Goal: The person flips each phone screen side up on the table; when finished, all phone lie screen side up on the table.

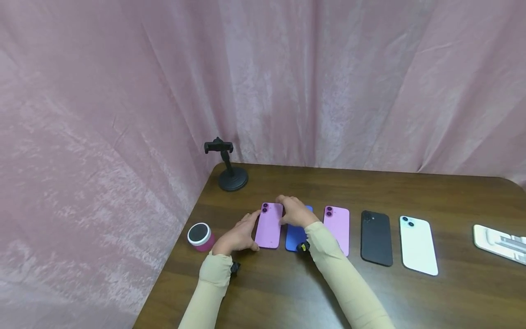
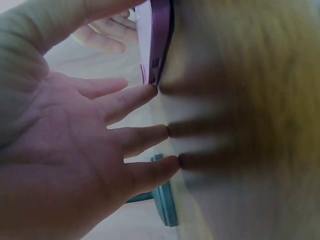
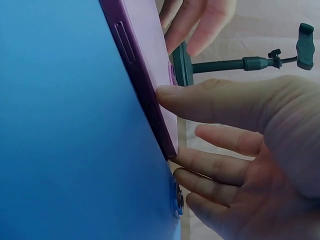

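Observation:
A pink-purple smartphone lies back up on the table, its two camera lenses at the upper left. My left hand is at its left side, fingers spread and nearly straight; in the left wrist view one fingertip meets the corner of the phone. On the other side is my right hand. Its thumb touches the phone's long edge and a finger reaches the top corner, as the right wrist view shows. Partly under the right hand lies a blue smartphone.
Rightward in a row lie a second pink phone, a black phone and a white phone. A white phone-like object with a grey strip is at far right. A black phone stand and a pink-and-white round jar stand left.

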Available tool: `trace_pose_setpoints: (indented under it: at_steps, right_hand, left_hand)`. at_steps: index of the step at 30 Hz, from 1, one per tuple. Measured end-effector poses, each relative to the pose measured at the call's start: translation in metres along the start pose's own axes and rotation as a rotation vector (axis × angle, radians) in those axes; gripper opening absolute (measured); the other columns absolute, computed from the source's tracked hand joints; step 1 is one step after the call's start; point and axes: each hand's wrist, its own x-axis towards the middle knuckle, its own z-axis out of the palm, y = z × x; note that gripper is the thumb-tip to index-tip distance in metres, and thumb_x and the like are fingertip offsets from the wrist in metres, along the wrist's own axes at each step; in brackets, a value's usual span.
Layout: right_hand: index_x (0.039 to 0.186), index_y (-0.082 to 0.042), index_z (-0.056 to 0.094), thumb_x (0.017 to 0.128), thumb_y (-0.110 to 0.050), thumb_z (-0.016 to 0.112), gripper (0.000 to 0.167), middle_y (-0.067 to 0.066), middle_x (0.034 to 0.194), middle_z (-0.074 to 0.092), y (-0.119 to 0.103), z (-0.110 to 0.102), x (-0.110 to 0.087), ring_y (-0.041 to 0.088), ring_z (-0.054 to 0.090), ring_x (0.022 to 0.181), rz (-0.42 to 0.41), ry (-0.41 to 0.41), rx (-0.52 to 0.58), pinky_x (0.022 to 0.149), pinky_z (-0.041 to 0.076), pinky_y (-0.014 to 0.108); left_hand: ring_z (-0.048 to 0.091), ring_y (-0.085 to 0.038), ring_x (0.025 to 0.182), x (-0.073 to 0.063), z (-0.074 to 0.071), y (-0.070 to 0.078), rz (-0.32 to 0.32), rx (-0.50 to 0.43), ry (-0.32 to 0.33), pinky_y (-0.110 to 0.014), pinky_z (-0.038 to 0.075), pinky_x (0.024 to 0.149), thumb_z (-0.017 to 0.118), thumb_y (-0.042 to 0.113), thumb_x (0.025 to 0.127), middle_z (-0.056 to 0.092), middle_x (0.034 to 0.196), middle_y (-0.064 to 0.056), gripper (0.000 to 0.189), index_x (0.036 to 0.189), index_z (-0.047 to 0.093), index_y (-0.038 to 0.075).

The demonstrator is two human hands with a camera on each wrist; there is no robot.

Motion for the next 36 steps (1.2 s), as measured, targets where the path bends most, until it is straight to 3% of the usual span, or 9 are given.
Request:
trace_pose_setpoints:
  at_steps: [7,21,29,36]
  right_hand:
    - [0.123,-0.001,0.063,0.073,-0.001,0.087,0.056,0.017,0.12,0.067,0.0002,-0.0009,-0.0013,0.035,0.06,0.115,0.0,0.033,0.028,0.097,0.048,0.048]
    - [0.116,0.002,0.063,0.071,0.004,0.085,0.05,0.018,0.113,0.068,0.0047,-0.0031,0.0028,0.033,0.063,0.106,-0.043,0.087,0.115,0.092,0.051,0.045]
    - [0.122,0.008,0.061,0.075,0.008,0.082,0.052,0.021,0.114,0.068,0.005,-0.009,0.0034,0.035,0.065,0.107,-0.031,0.121,0.248,0.092,0.052,0.047]
    - [0.128,0.009,0.057,0.075,0.012,0.08,0.058,0.023,0.112,0.067,0.0068,-0.008,0.0028,0.032,0.07,0.091,-0.002,0.118,0.361,0.077,0.058,0.039]
  left_hand:
    - [0.036,-0.038,0.141,0.0024,-0.0013,-0.0014,0.031,0.044,0.015,-0.053,0.031,0.114,0.093,0.001,0.066,0.037,0.155,-0.023,0.11,0.156,0.03,0.003]
    - [0.034,-0.038,0.143,0.0057,-0.006,-0.0037,0.048,0.049,0.013,-0.053,0.029,0.115,0.094,0.005,0.065,0.037,0.156,-0.02,0.11,0.156,0.032,0.003]
    - [0.031,-0.038,0.145,0.0028,-0.008,-0.0031,0.038,0.066,0.03,-0.054,0.028,0.115,0.094,0.003,0.064,0.036,0.158,-0.018,0.112,0.156,0.032,0.005]
    - [0.033,-0.04,0.143,0.0006,-0.0084,-0.0024,0.016,0.058,0.026,-0.061,0.024,0.114,0.095,0.005,0.064,0.036,0.159,-0.016,0.112,0.157,0.032,0.007]
